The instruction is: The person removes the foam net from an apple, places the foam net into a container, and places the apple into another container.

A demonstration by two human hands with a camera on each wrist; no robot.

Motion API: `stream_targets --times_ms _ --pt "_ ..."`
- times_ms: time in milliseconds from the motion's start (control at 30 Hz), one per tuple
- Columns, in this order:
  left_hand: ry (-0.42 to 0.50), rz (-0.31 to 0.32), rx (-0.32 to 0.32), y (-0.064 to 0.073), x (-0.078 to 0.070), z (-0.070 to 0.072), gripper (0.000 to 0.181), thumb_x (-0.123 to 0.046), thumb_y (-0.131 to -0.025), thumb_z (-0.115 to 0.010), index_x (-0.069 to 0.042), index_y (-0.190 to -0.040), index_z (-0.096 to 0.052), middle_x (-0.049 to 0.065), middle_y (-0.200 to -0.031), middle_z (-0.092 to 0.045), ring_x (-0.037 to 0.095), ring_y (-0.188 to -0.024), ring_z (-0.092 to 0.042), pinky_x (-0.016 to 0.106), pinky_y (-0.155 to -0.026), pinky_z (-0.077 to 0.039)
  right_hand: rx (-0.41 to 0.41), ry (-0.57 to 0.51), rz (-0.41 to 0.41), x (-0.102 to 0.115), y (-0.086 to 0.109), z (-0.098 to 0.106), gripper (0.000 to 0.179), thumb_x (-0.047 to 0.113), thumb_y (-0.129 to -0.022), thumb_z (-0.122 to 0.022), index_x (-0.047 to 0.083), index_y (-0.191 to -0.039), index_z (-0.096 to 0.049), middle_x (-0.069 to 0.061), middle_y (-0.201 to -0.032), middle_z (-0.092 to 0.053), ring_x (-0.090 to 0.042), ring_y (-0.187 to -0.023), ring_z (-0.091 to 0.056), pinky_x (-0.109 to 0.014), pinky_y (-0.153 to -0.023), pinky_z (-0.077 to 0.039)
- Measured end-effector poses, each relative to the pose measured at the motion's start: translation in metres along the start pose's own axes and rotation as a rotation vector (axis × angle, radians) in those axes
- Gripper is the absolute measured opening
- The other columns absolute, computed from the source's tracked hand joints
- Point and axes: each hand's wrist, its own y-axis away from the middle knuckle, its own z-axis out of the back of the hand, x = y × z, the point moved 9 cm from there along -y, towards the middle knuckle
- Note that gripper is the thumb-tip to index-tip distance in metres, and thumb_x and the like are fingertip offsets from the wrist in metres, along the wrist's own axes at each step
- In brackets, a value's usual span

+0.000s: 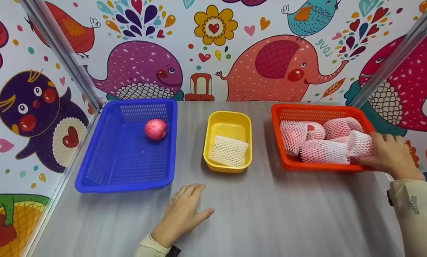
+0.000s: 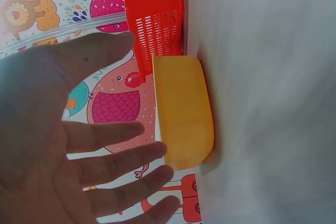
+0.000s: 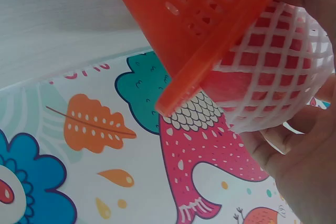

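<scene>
At the right end of the red basket, my right hand grips an apple in a white foam net. The right wrist view shows the thumb and fingers around the netted apple, close by the basket rim. Several other netted apples lie in that basket. My left hand is held over the table, holding nothing, fingers spread in the left wrist view. It is nearest the yellow container, where a flattened white foam net lies.
A blue basket stands on the left with one bare red apple near its right wall. The grey table carries all three containers. Printed cartoon panels stand behind and at the sides, with metal posts at the corners.
</scene>
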Motion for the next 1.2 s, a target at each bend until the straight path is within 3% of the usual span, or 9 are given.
stream_targets --times_ms 133,233,467,600,833,1000,1200 --pt "-0.003 -0.008 -0.003 0.000 -0.001 0.000 0.069 -0.049 -0.083 -0.078 -0.005 -0.133 -0.060 0.012 -0.128 -0.062 0.033 -0.118 -0.057 0.053 -0.090 -0.049 -0.023 0.018 -0.005 0.006 0.002 0.009 0.117 0.054 -0.062 -0.092 -0.016 -0.137 -0.034 -0.042 -0.121 -0.039 -0.058 -0.106 -0.030 -0.081 -0.089 -0.030" --pt "-0.001 -0.009 -0.002 0.000 -0.001 0.000 0.069 -0.049 -0.083 -0.077 -0.005 -0.133 -0.060 0.012 -0.128 -0.062 0.033 -0.118 -0.057 0.053 -0.090 -0.049 -0.057 0.056 0.009 0.017 0.005 0.021 0.114 0.047 -0.062 -0.094 -0.015 -0.137 -0.035 -0.042 -0.121 -0.038 -0.058 -0.106 -0.030 -0.080 -0.091 -0.030" --pt "-0.002 -0.018 -0.002 -0.001 -0.002 0.001 0.068 -0.047 -0.083 -0.079 -0.004 -0.132 -0.060 0.012 -0.127 -0.062 0.034 -0.116 -0.058 0.053 -0.089 -0.050 -0.161 0.155 0.094 0.065 0.022 0.052 0.106 0.032 -0.061 -0.096 -0.011 -0.137 -0.036 -0.040 -0.123 -0.039 -0.057 -0.109 -0.031 -0.077 -0.096 -0.031" --pt "0.001 -0.014 0.010 0.000 -0.002 0.001 0.069 -0.048 -0.084 -0.078 -0.004 -0.133 -0.059 0.012 -0.127 -0.062 0.034 -0.117 -0.058 0.053 -0.090 -0.049 -0.234 0.179 0.201 0.105 0.036 0.062 0.107 0.029 -0.059 -0.098 -0.009 -0.138 -0.036 -0.039 -0.126 -0.040 -0.057 -0.112 -0.032 -0.076 -0.095 -0.032" --pt "0.004 -0.002 0.006 0.002 -0.001 0.001 0.070 -0.050 -0.083 -0.077 -0.005 -0.134 -0.060 0.011 -0.127 -0.062 0.033 -0.117 -0.058 0.053 -0.091 -0.049 -0.414 0.155 0.461 0.175 0.068 0.072 0.103 0.026 -0.054 -0.099 -0.007 -0.135 -0.045 -0.034 -0.122 -0.050 -0.051 -0.107 -0.042 -0.070 -0.081 -0.042" --pt "0.012 0.005 -0.003 0.003 -0.001 0.001 0.070 -0.050 -0.083 -0.077 -0.005 -0.133 -0.060 0.011 -0.128 -0.062 0.033 -0.117 -0.057 0.053 -0.091 -0.049 -0.489 0.118 0.584 0.213 0.085 0.067 0.091 0.026 -0.057 -0.093 -0.007 -0.131 -0.051 -0.032 -0.115 -0.055 -0.050 -0.099 -0.047 -0.065 -0.079 -0.045" --pt "0.018 0.006 -0.001 0.004 -0.002 0.001 0.070 -0.050 -0.083 -0.077 -0.005 -0.134 -0.060 0.011 -0.128 -0.062 0.033 -0.118 -0.057 0.053 -0.092 -0.048 -0.513 0.068 0.711 0.252 0.104 0.050 0.082 0.028 -0.060 -0.084 -0.008 -0.127 -0.055 -0.029 -0.114 -0.058 -0.048 -0.096 -0.051 -0.061 -0.081 -0.046"
